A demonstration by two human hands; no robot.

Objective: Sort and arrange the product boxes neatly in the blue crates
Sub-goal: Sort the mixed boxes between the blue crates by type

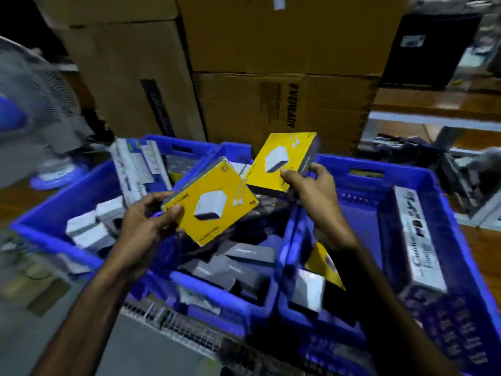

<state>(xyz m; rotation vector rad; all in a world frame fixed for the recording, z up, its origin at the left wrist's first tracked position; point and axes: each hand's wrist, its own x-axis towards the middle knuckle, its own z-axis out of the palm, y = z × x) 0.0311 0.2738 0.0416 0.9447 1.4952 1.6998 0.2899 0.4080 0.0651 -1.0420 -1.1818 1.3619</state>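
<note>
Two blue crates stand side by side in front of me. The left crate is heaped with grey, white and dark product boxes. The right crate holds a long white box along its right wall and another yellow box under my right forearm. My left hand grips a yellow charger box by its left edge, held above the left crate. My right hand grips a second yellow charger box by its lower right corner, higher up, over the gap between the crates.
Large brown cardboard cartons are stacked close behind the crates. A pedestal fan stands at the far left. A wooden shelf with clutter lies at the right. A wire rack sits below the left crate's front edge.
</note>
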